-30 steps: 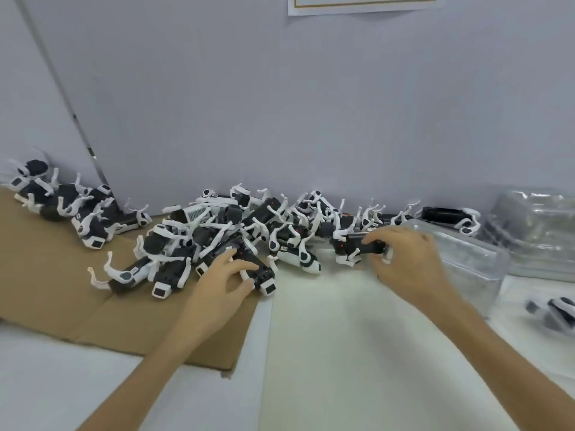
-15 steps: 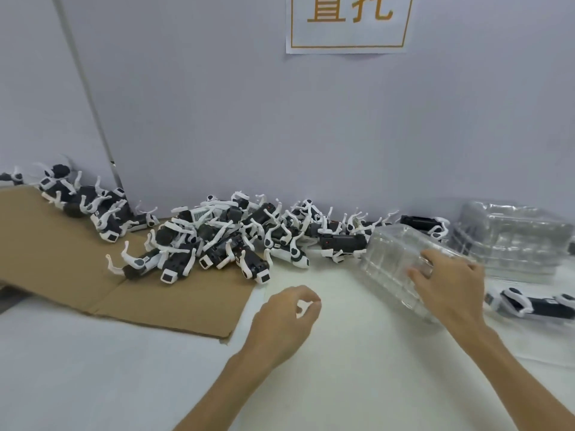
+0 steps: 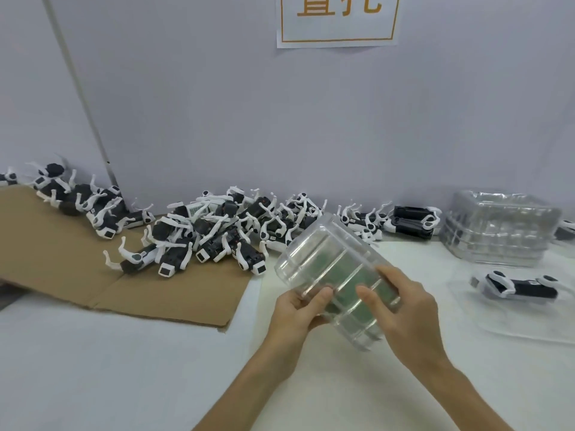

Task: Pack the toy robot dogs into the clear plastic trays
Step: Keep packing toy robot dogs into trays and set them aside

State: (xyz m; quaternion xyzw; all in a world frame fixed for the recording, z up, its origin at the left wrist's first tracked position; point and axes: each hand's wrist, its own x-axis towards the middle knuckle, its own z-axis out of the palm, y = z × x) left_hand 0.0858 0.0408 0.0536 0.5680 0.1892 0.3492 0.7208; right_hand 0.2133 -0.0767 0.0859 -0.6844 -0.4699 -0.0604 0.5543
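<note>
While you hold it up off the table (image 3: pixel 124 368), step: readying one tray for loading (my read).
cardboard sheet (image 3: pixel 62 259): 9 o'clock of your hands, flat on the table.
toy robot dogs (image 3: pixel 217 234): loose heap at 11 o'clock against the wall (image 3: pixel 217 119), legs tangled.
left hand (image 3: pixel 298 309): thumb and fingers clamped on the tray's near-left corner.
clear tray (image 3: pixel 329 269): lifted and tilted between both hands. One or several nested, cannot tell.
right hand (image 3: pixel 401 306): fingers curled onto the tray's near-right side, gripping.
tray stack (image 3: pixel 497 231): 2 o'clock, by the wall.
packed dog (image 3: pixel 516 286): 3 o'clock, seemingly lying in a clear tray.
do it well: hold by the rims and don't crush the thin walls. Set it flat, cavity up, near the heap, then pull one untangled dog.
</note>
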